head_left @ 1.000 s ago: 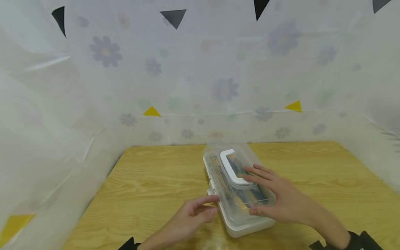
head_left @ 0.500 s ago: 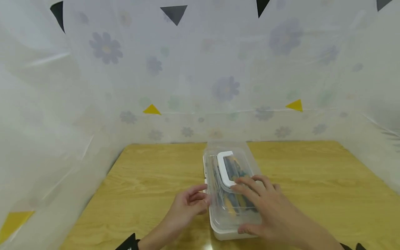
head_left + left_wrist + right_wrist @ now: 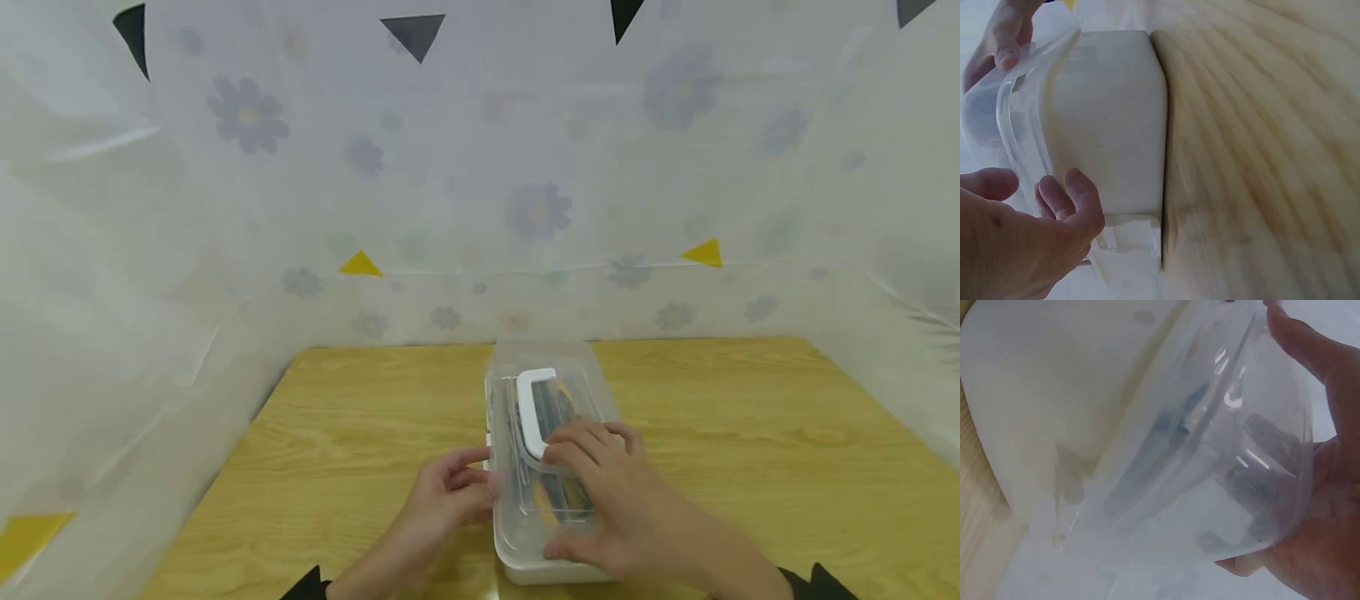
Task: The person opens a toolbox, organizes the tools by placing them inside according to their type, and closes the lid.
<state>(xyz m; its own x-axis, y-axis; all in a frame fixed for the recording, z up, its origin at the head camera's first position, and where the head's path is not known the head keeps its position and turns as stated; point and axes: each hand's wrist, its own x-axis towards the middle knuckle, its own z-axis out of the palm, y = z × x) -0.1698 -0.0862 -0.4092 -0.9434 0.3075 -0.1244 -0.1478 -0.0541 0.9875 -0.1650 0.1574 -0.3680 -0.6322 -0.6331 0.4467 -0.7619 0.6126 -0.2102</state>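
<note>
A white plastic storage box (image 3: 1110, 125) stands lengthwise on the table under a clear lid (image 3: 521, 525) with a white carrying handle (image 3: 529, 412) lying flat. Dark and orange-yellow items (image 3: 546, 502) show blurred through the lid; their kind is unclear. My right hand (image 3: 622, 508) rests spread over the lid's near half, fingertips by the handle's near end and thumb near the front edge. My left hand (image 3: 448, 500) is at the box's left side, its fingers loosely bent against the wall. A white side latch (image 3: 1129, 234) sits beside those fingers in the left wrist view.
The wood-grain table (image 3: 375, 417) extends on both sides of the box. Behind it hangs a pale flower-print sheet (image 3: 465, 192) with black and yellow triangles, and similar sheeting closes in the left and right sides.
The box has shifted left and straightened, its near end coming slightly closer. My right hand has moved left with it, fingers now more bent. My left hand has moved slightly left.
</note>
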